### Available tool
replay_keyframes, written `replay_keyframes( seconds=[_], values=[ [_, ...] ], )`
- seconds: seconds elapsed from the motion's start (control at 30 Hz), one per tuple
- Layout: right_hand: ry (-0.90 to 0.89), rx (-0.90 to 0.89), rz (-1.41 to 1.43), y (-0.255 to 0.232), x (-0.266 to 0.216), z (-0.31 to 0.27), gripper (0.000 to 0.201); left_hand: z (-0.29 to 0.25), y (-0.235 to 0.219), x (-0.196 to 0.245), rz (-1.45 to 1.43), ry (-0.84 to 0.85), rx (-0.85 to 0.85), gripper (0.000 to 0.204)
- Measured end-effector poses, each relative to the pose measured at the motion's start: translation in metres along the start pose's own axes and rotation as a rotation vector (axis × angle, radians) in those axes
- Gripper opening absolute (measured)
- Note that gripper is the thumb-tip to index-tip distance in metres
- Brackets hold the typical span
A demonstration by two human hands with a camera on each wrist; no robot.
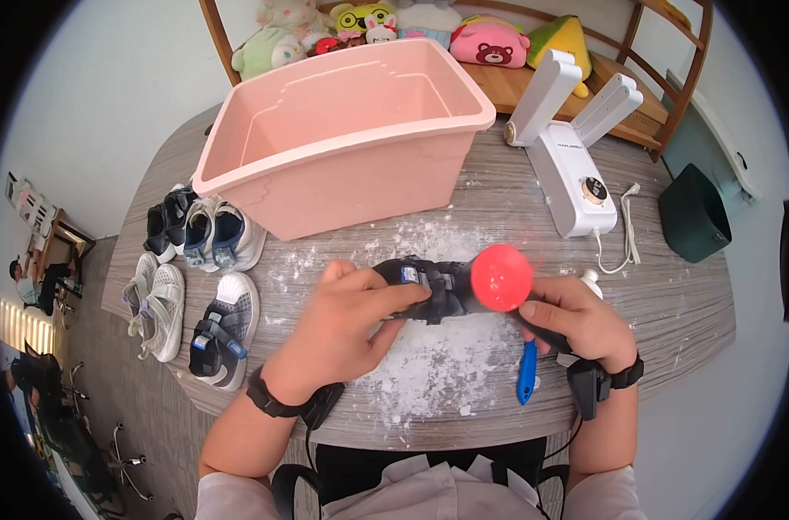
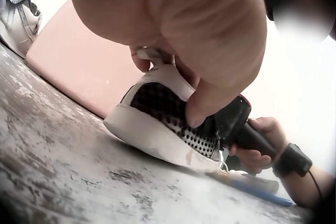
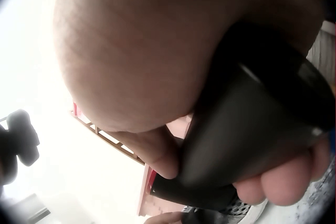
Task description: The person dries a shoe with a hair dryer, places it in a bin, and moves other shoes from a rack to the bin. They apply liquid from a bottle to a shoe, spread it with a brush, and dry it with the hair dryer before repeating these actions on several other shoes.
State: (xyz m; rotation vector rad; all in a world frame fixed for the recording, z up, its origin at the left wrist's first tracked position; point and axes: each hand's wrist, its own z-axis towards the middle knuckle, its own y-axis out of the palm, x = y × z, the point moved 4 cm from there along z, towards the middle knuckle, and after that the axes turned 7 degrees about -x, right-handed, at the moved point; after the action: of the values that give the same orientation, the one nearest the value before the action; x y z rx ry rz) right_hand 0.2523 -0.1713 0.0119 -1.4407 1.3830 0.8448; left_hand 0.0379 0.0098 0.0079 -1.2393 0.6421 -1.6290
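A dark child's shoe [image 1: 425,290] with a strap and white sole is in my left hand [image 1: 347,316]. In the left wrist view the fingers grip the heel end of the shoe [image 2: 173,124], close over the powdered tabletop. My right hand [image 1: 576,316] curls round the black handle [image 3: 241,113] of a handheld tool with a round red part [image 1: 501,277]. Seen from the left wrist, the tool's black head [image 2: 233,119] is right at the shoe's toe end. A matching shoe [image 1: 223,334] stands left of my left hand. Below the right hand lies a blue-handled tool [image 1: 526,373].
White powder covers the middle of the table [image 1: 672,303]. A pink bin [image 1: 368,178] stands behind, with more shoes [image 1: 160,303] along the left. Back right are a white shoe-dryer-like appliance [image 1: 572,178] with its cord [image 1: 628,230] and a dark green bin [image 1: 693,212].
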Motion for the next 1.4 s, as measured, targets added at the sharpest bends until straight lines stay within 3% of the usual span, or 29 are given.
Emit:
replay_keyframes(
  seconds=[0.2,0.3,0.4,0.47,0.6,0.7,0.77,0.9,1.07,1.2,1.27,1.4],
  values=[
    [-0.016,0.021,-0.012,-0.005,0.001,0.001,0.029,0.002,-0.007,0.005,-0.026,-0.007,-0.002,0.053],
    [0.07,-0.047,0.019,0.001,0.002,0.001,0.029,0.005,-0.008,0.01,-0.092,-0.074,0.032,0.056],
    [0.063,-0.035,0.028,0.004,0.003,0.004,0.03,0.002,-0.004,0.005,-0.067,-0.039,0.085,0.054],
    [0.025,-0.006,0.051,0.002,0.007,0.006,0.03,0.001,0.001,0.005,0.065,0.126,0.08,0.055],
    [0.007,-0.06,0.028,0.007,0.009,0.01,0.037,0.001,0.002,0.011,0.078,0.124,0.106,0.055],
    [0.049,-0.034,0.087,0.009,0.009,0.01,0.037,0.003,-0.004,0.019,-0.071,0.015,0.095,0.056],
    [-0.05,0.062,0.1,0.009,0.01,0.014,0.032,0.004,0.001,0.019,-0.044,-0.027,-0.007,0.061],
    [0.016,0.176,0.006,0.001,0.003,0.008,0.032,0.002,0.008,0.011,0.054,0.038,-0.015,0.068],
    [0.114,0.003,0.028,0.003,0.006,0.003,0.039,0.001,0.001,0.004,0.152,-0.042,0.01,0.067],
    [0.085,-0.037,0.098,0.002,0.007,0.003,0.039,0.003,-0.009,0.011,-0.041,-0.073,0.066,0.078],
    [0.098,-0.179,0.148,0.007,0.01,0.003,0.039,0.003,-0.004,0.012,-0.042,-0.051,0.09,0.078],
    [0.103,-0.063,0.128,0.003,0.006,0.001,0.041,0.0,0.0,0.004,0.073,0.013,0.066,0.079]
  ],
)
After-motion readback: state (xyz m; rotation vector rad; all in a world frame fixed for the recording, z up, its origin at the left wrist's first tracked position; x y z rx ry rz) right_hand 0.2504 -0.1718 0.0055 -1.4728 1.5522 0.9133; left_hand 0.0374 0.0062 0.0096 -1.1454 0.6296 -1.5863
